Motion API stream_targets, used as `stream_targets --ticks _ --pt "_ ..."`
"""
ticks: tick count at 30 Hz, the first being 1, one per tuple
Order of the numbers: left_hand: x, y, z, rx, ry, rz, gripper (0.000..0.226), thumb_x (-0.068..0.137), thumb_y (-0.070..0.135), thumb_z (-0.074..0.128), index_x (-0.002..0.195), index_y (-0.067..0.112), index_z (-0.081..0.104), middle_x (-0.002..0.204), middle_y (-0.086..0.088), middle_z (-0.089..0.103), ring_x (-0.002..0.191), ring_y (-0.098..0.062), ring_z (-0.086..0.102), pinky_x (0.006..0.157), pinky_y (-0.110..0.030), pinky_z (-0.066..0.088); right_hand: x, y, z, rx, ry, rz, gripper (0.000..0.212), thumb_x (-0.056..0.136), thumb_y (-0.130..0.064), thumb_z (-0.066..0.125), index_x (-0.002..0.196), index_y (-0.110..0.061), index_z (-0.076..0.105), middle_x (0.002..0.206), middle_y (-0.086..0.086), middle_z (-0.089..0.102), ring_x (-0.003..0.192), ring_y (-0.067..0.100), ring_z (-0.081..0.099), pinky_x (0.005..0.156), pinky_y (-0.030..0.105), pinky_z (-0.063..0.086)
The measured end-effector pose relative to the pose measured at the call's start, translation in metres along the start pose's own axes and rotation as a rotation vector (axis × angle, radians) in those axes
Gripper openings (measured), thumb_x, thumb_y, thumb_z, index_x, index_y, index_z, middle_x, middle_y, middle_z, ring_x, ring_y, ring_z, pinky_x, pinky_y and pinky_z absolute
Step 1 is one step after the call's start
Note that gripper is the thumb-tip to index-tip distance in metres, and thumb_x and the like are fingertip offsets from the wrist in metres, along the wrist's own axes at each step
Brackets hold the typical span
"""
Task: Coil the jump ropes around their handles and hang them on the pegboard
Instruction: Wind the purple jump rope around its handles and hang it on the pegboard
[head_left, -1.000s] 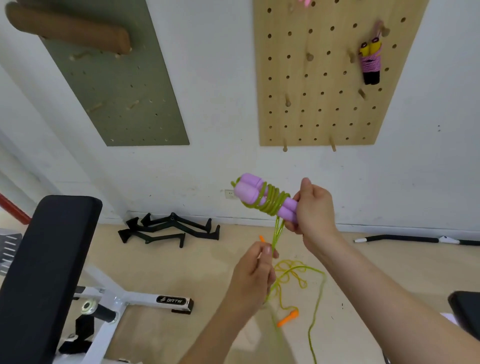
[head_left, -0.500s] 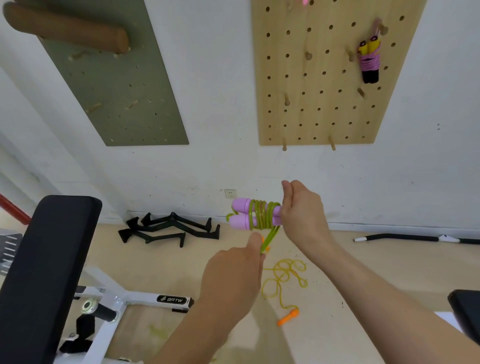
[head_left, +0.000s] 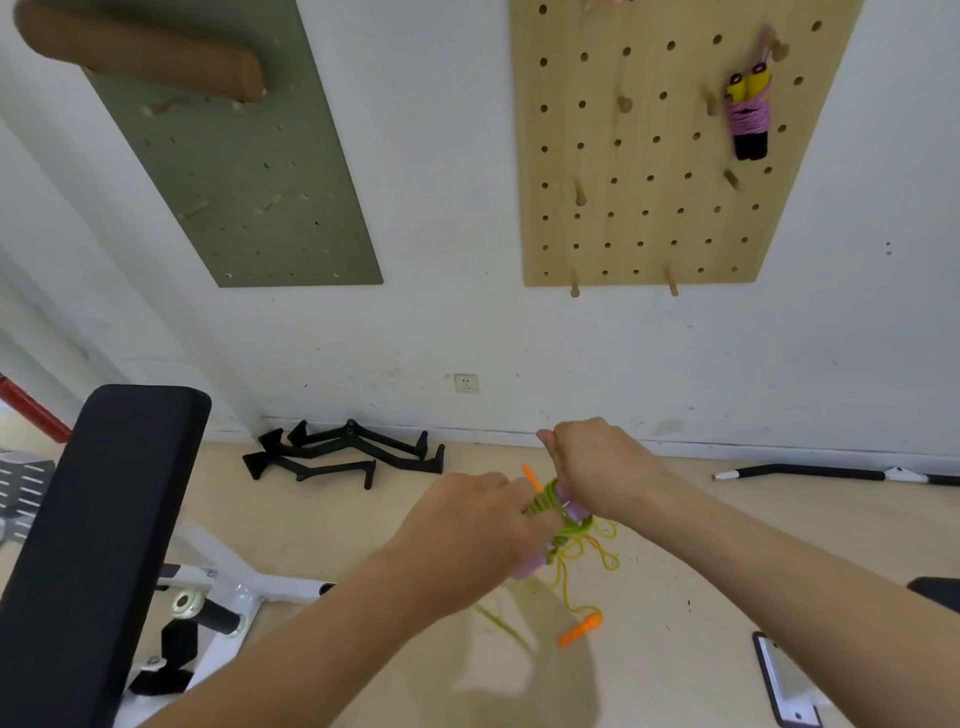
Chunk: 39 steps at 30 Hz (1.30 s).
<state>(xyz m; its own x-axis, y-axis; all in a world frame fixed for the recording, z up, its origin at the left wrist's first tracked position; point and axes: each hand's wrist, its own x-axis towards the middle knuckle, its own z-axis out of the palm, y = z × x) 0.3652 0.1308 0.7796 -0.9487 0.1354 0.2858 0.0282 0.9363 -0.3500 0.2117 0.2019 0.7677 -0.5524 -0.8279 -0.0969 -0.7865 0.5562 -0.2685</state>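
Note:
My right hand (head_left: 597, 467) grips the purple handles (head_left: 574, 512) of a jump rope, whose green cord (head_left: 553, 519) is coiled around them. My left hand (head_left: 467, 525) pinches the loose green cord right beside the coil, partly hiding the handles. Below on the floor lies a second rope, yellow cord (head_left: 605, 556) in loose loops with orange handles (head_left: 579, 629). On the wall, the wooden pegboard (head_left: 644, 197) carries one coiled rope with yellow-black handles and pink cord (head_left: 748, 117) hanging from a peg at its upper right.
A green pegboard (head_left: 249, 182) with a brown roller (head_left: 140, 54) hangs at the left. A black weight bench (head_left: 88, 545) fills the lower left. Black cable handles (head_left: 348, 454) lie by the wall, a black bar (head_left: 831, 474) at the right.
Both hands have dropped from chest height toward the floor. The purple handles have turned from pointing left to pointing down, and my left hand has come up against the coil.

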Motion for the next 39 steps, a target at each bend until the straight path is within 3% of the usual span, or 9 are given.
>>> stream_targets --ticks 5,8,15,21,24,27,33,37,39 --pt "0.011 -0.017 0.007 -0.114 -0.004 -0.031 0.025 0.063 0.037 0.083 0.07 0.033 0.06 0.059 0.008 0.046 0.047 -0.015 0.047 0.039 -0.018 0.028 -0.013 0.007 -0.008 0.294 -0.073 -0.084 0.054 0.102 -0.037 0.03 0.061 -0.012 0.053 0.055 0.005 0.066 0.054 0.018 0.061 0.058 0.026 0.043" --pt "0.013 -0.027 0.015 -0.321 0.028 -0.175 0.027 0.089 0.051 0.048 0.077 0.033 0.063 0.069 0.011 0.055 0.063 -0.014 0.052 0.046 -0.025 0.044 -0.021 0.005 -0.017 0.423 0.036 -0.14 0.056 0.102 -0.037 0.031 0.064 -0.003 0.054 0.053 0.007 0.059 0.047 0.013 0.05 0.05 0.022 0.037" --pt "0.026 -0.027 0.009 -1.517 -0.149 -0.512 0.022 0.088 0.023 0.052 0.07 0.014 0.062 0.064 0.005 0.056 0.061 -0.008 0.049 0.061 -0.019 0.04 -0.035 -0.001 -0.039 0.906 -0.016 -0.145 0.052 0.101 -0.034 0.038 0.056 -0.01 0.045 0.03 -0.002 0.039 0.023 0.013 0.038 0.03 0.016 0.026" --pt "0.013 -0.016 0.053 -1.884 -0.085 -0.94 0.019 0.073 0.012 0.069 0.088 0.002 0.063 0.076 -0.008 0.063 0.069 -0.02 0.06 0.071 -0.033 0.052 -0.033 -0.003 -0.03 1.211 0.027 -0.039 0.052 0.1 -0.038 0.04 0.056 -0.01 0.044 0.033 0.006 0.034 0.026 0.016 0.034 0.035 0.014 0.025" --pt "0.003 0.0 0.067 -1.829 -0.025 -1.198 0.023 0.083 0.008 0.057 0.101 -0.004 0.052 0.069 -0.004 0.054 0.059 -0.016 0.051 0.06 -0.029 0.05 -0.025 -0.007 -0.023 1.382 0.142 0.053 0.053 0.101 -0.036 0.04 0.056 -0.01 0.042 0.034 0.004 0.03 0.026 0.014 0.032 0.037 0.015 0.025" --pt "0.013 0.028 0.04 -1.763 0.084 -1.032 0.018 0.098 0.01 0.04 0.083 0.005 0.049 0.051 0.0 0.04 0.04 -0.009 0.028 0.037 -0.018 0.025 -0.017 -0.007 -0.022 1.342 0.293 0.11 0.052 0.103 -0.032 0.036 0.057 -0.008 0.04 0.031 0.003 0.031 0.025 0.016 0.033 0.035 0.016 0.024" --pt "0.008 0.049 0.033 -1.587 0.081 -1.067 0.022 0.102 0.021 0.034 0.099 0.013 0.055 0.047 0.004 0.042 0.037 -0.012 0.032 0.039 -0.019 0.027 0.005 0.004 0.001 0.94 0.557 0.17 0.051 0.101 -0.037 0.033 0.058 -0.01 0.041 0.044 0.01 0.048 0.044 0.032 0.048 0.048 0.041 0.044" --pt "0.003 0.053 0.025 -0.805 -0.169 -0.807 0.032 0.099 0.032 0.037 0.13 0.027 0.036 0.08 -0.002 0.064 0.077 -0.027 0.062 0.064 -0.034 0.044 0.005 0.0 -0.001 0.694 0.642 0.104 0.045 0.102 -0.028 0.035 0.058 -0.018 0.033 0.052 0.002 0.043 0.054 0.029 0.042 0.056 0.036 0.031" --pt "0.005 0.05 0.011 -0.402 -0.276 -0.699 0.041 0.093 0.033 0.05 0.131 0.022 0.039 0.086 -0.005 0.067 0.079 -0.028 0.065 0.051 -0.03 0.033 0.002 -0.002 -0.002 0.579 0.619 0.05 0.04 0.102 -0.027 0.035 0.063 -0.016 0.034 0.055 0.003 0.043 0.057 0.031 0.041 0.058 0.035 0.027"
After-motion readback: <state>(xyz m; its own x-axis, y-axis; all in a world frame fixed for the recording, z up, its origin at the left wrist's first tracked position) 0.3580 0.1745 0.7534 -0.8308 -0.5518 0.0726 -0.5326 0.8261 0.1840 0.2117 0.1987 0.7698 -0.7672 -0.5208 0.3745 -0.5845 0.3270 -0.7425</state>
